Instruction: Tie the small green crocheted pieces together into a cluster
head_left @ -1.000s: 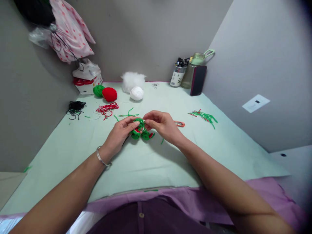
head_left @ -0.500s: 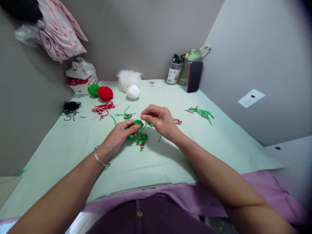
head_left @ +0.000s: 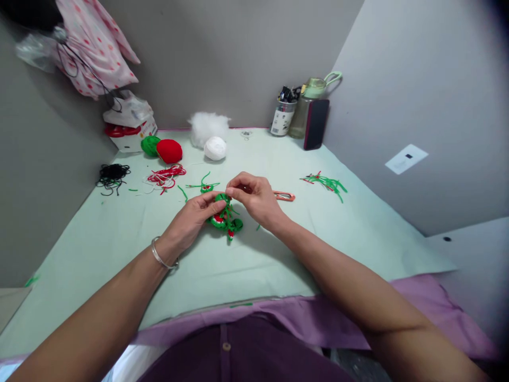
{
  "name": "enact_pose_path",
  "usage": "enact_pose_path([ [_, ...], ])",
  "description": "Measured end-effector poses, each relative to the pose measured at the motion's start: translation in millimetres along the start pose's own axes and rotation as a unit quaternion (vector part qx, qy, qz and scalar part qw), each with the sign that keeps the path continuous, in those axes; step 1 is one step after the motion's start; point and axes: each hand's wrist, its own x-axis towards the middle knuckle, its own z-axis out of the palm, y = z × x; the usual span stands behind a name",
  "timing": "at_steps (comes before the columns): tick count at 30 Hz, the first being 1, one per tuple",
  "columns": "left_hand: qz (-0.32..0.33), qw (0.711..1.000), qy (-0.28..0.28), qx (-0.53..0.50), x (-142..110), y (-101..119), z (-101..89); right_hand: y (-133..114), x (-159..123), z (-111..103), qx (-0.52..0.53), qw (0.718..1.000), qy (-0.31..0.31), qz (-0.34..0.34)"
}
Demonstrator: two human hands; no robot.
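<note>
Both my hands meet over the middle of the pale green table [head_left: 278,254]. My left hand [head_left: 192,217], a metal bangle on its wrist, pinches a small green and red crocheted piece [head_left: 225,218] that hangs down onto the table. My right hand [head_left: 254,199] has its fingers closed in a pinch at the top of the same piece; what sits between the fingertips is too small to make out. A loose green crochet bit with a thread tail [head_left: 205,187] lies just behind my left hand.
Red thread snips [head_left: 284,196] lie right of my right hand. Green yarn scraps [head_left: 328,183], red and white yarn scraps [head_left: 165,176], black yarn [head_left: 111,173]. At the back: green [head_left: 150,145], red [head_left: 169,151], white [head_left: 215,148] yarn balls, stuffing [head_left: 208,127], cup [head_left: 281,117], bottle [head_left: 308,103], phone [head_left: 316,124].
The crocheted piece lifted and turned between my fingers. My right hand rose away, then came back down to the piece's top. The view drifted slightly.
</note>
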Motion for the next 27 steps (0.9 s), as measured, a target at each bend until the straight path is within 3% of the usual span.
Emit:
enact_pose_path([
  [4, -0.005, 0.999, 0.001, 0.044, -2, -1, 1.3, -1, 0, -4, 0.050, 0.998, 0.046, 0.001],
  [7, 0.004, 0.999, -0.021, 0.036, -3, 0, 1.6, -3, -3, -5, 0.154, 0.983, -0.057, 0.078],
  [10, 0.020, 0.998, -0.049, 0.036, -2, 1, 0.3, -6, -2, -7, 0.242, 0.943, -0.156, 0.165],
  [12, 0.009, 0.998, -0.055, 0.040, -1, 1, -0.8, -8, 1, -12, 0.273, 0.936, -0.135, 0.175],
  [14, -0.007, 0.998, -0.051, 0.043, -1, 0, -1.7, -9, 4, -19, 0.296, 0.940, -0.068, 0.157],
  [16, -0.019, 0.998, -0.047, 0.035, 0, 0, -2.6, -10, 6, -25, 0.299, 0.941, -0.046, 0.151],
  [22, -0.052, 0.997, -0.036, -0.033, 0, 5, -10.6, -12, 2, -26, 0.252, 0.955, -0.062, 0.144],
  [27, -0.023, 0.996, -0.047, -0.070, 0, 10, -14.4, -8, -1, -22, 0.099, 0.993, -0.033, 0.062],
])
